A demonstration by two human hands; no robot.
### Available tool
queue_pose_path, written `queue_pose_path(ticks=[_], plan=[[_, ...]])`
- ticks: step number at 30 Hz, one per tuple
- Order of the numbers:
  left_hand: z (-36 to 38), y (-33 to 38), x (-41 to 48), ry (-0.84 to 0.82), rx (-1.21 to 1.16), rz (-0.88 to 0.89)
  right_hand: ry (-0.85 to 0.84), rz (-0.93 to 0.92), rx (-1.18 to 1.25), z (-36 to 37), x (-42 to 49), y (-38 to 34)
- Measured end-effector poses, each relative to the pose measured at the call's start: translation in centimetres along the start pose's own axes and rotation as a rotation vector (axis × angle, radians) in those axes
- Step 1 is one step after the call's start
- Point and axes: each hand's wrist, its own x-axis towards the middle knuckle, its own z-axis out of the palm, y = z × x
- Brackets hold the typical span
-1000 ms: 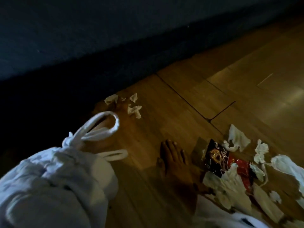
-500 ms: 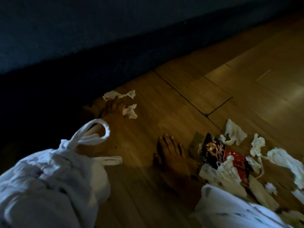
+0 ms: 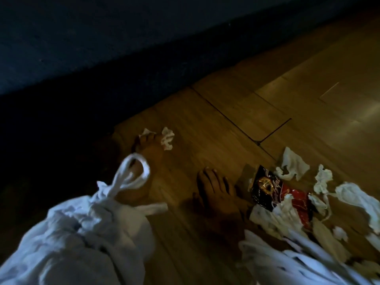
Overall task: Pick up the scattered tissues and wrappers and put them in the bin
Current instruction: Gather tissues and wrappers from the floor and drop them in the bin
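Neither of my hands is in view, and no bin shows. Scattered white tissues lie on the dim wooden floor at the right: one crumpled tissue (image 3: 292, 165), a smaller one (image 3: 323, 179) and a long one (image 3: 357, 198). Among them lies a black and red snack wrapper (image 3: 267, 188), with another tissue (image 3: 287, 210) partly over it. Two small tissues (image 3: 167, 138) lie further off at the centre left, touching the toes of my bare left foot (image 3: 148, 149). My bare right foot (image 3: 213, 192) stands just left of the wrapper.
A white garment with a looped drawstring (image 3: 131, 175) fills the lower left. A white patterned cloth (image 3: 298, 262) covers the bottom right. A dark blue wall or piece of furniture (image 3: 102, 48) runs across the top, with deep shadow at its base.
My left foot has stepped forward to the two small tissues and now touches them. The drawstring loop has swung. The litter pile at the right lies as before.
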Motion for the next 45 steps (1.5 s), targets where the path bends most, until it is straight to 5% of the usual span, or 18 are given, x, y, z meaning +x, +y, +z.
queue_pose_path(ticks=[4, 6, 8, 12, 16, 19, 29, 45], plan=[[2.2, 1.6, -5.8, 0.006, -0.051, 0.118, -0.123, 0.021, 0.083, -0.5, 0.2, 0.3], [1.7, 2.1, -8.6, -0.052, -0.193, 0.102, -0.152, 0.071, 0.325, -2.5, 0.2, 0.2], [0.9, 2.7, -10.5, -0.148, -0.348, 0.073, 0.035, 0.085, 0.492, -4.4, -0.2, 0.3], [-0.2, 3.2, -13.2, -0.186, -0.404, 0.086, 0.457, 0.210, 0.131, -7.2, -2.0, 1.9], [-2.4, 3.8, -15.8, -0.225, -0.487, 0.129, 0.132, 0.523, 0.048, -6.6, -4.0, 4.0], [-4.1, 3.2, -17.6, -0.257, -0.585, 0.173, 0.182, 0.519, 0.203, -5.7, -4.9, 4.5], [-12.2, -7.4, -24.4, -0.103, -0.719, 0.235, 0.308, 0.154, 0.132, -8.4, -4.1, -5.3], [-32.5, -35.4, -39.4, 0.395, -0.713, -0.128, 0.637, -0.684, 0.777, -16.8, -5.7, -47.0]])
